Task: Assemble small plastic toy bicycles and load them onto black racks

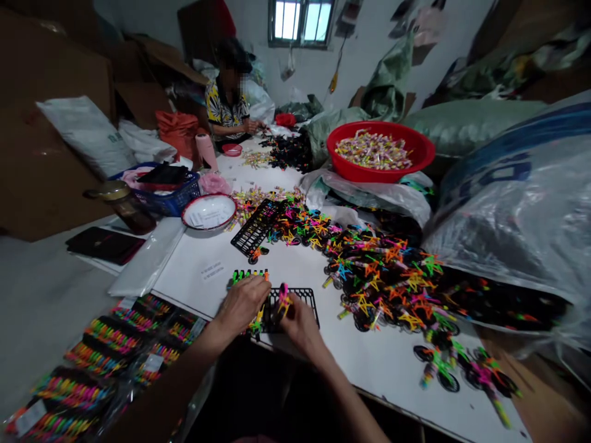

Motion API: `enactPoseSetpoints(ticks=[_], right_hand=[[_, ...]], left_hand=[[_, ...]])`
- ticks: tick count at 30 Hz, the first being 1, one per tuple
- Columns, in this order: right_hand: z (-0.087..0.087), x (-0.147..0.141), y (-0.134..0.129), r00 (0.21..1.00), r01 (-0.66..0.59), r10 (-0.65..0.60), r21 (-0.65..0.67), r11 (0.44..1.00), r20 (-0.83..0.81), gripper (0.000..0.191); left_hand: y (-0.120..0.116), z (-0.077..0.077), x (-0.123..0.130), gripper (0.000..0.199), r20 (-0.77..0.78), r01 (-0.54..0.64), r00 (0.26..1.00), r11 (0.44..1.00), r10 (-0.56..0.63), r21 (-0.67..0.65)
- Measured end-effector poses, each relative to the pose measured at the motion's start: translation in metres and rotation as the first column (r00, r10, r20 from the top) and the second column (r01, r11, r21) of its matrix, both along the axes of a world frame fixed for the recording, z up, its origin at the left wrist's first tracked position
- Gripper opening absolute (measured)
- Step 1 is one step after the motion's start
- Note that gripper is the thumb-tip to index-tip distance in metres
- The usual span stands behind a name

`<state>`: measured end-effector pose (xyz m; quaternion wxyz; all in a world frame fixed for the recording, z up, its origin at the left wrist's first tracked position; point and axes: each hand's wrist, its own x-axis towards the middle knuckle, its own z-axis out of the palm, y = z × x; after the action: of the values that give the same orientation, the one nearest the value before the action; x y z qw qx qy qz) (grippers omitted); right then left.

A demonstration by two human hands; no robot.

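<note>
At the black slotted rack (305,299) on the table (194,295), fingers of the right hand (300,326) pinched a neon toy bicycle (284,300) just above it; the left hand's (242,304) fingers curled near its end. Visible slots stood empty, a heap of bicycles (388,277) lying beyond it.

Red plastic basin (364,174); neon toy bicycles (388,277) with seemingly black wheels.

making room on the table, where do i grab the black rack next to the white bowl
Take the black plastic rack by its long near edge, coming in from over the white table top and hooking your fingers through its open grid. The far edge is crowded by the pile of small toy bicycles, so that side looks worse for a grip.
</note>
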<state>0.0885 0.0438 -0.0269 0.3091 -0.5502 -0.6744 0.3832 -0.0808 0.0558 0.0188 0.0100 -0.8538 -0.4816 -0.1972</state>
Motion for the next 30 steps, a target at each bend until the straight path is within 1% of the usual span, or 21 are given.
enactPoseSetpoints(ticks=[2,3,5,6,8,10,11,14,16,18,20,22,24,25,26,28,29,30], right_hand=[[-0.013,-0.009,-0.023,0.978,0.023,-0.026,-0.019,1.0,-0.207,0.006],[-0.019,-0.014,-0.03,0.963,0.043,-0.047,-0.022,0.999,-0.267,0.006],[-0.026,-0.023,-0.035,0.944,0.081,-0.076,0.002,0.997,-0.32,0.009],[-0.027,-0.026,-0.036,0.948,0.084,-0.069,0.036,0.996,-0.312,0.011],[-0.029,-0.03,-0.036,0.972,0.068,-0.037,0.126,0.99,-0.23,0.013],[-0.031,-0.03,-0.039,0.993,0.046,-0.023,0.206,0.978,-0.114,0.018],[-0.033,-0.029,-0.041,0.998,0.039,-0.025,0.236,0.971,-0.064,0.021],[-0.037,-0.024,-0.049,0.999,0.011,-0.024,0.276,0.961,0.043,0.027],[-0.036,-0.022,-0.051,0.993,-0.034,0.003,0.267,0.963,0.116,0.027],[-0.032,-0.025,-0.051,0.98,-0.079,0.034,0.231,0.97,0.194,0.026],[-0.027,-0.031,-0.049,0.966,-0.103,0.052,0.189,0.977,0.253,0.023],[-0.022,-0.036,-0.048,0.952,-0.114,0.063,0.155,0.981,0.3,0.02],[-0.017,-0.036,-0.045,0.934,-0.139,0.088,0.126,0.982,0.347,0.019],[-0.015,-0.032,-0.043,0.923,-0.171,0.12,0.109,0.979,0.367,0.018],[-0.011,-0.025,-0.039,0.908,-0.229,0.179,0.091,0.969,0.378,0.018],[-0.001,-0.004,-0.025,0.862,-0.364,0.306,0.072,0.929,0.403,0.017],[0.006,0.009,-0.015,0.83,-0.391,0.316,0.076,0.917,0.46,0.018],[0.013,0.022,-0.004,0.79,-0.381,0.275,0.087,0.92,0.547,0.019]], left_hand=[[0.003,0.001,0.002,0.017,-0.024,-0.012,1.0,1.0,0.012,0.005],[0.004,0.002,0.002,0.017,-0.03,-0.01,0.999,1.0,0.01,0.005],[0.004,0.006,0.003,0.016,-0.031,-0.007,0.999,1.0,0.008,0.017],[0.002,0.009,0.002,0.015,-0.024,-0.013,1.0,0.999,0.013,0.034],[-0.007,0.015,0.0,0.016,0.011,-0.043,0.999,0.995,0.042,0.085],[-0.024,0.02,-0.003,0.019,0.071,-0.076,0.995,0.99,0.068,0.119],[-0.034,0.02,-0.004,0.02,0.1,-0.078,0.993,0.99,0.067,0.115],[-0.064,0.013,-0.003,0.02,0.141,-0.008,0.99,0.997,-0.004,0.08],[-0.076,0.005,0.0,0.022,0.146,0.017,0.989,0.998,-0.027,0.067],[-0.079,-0.002,0.003,0.025,0.161,0.021,0.986,0.997,-0.032,0.071],[-0.075,-0.006,0.004,0.022,0.182,0.019,0.983,0.996,-0.035,0.089],[-0.07,-0.007,0.005,0.019,0.183,0.024,0.982,0.994,-0.044,0.111],[-0.068,-0.007,0.004,0.019,0.165,0.021,0.985,0.992,-0.042,0.123],[-0.067,-0.007,0.003,0.02,0.156,0.028,0.987,0.991,-0.049,0.134],[-0.068,-0.007,0.002,0.021,0.148,0.038,0.987,0.988,-0.06,0.15],[-0.069,-0.008,-0.001,0.022,0.135,0.066,0.987,0.981,-0.092,0.184],[-0.069,-0.008,-0.004,0.022,0.13,0.083,0.985,0.977,-0.11,0.196],[-0.069,-0.008,-0.005,0.021,0.127,0.098,0.984,0.975,-0.125,0.202]])
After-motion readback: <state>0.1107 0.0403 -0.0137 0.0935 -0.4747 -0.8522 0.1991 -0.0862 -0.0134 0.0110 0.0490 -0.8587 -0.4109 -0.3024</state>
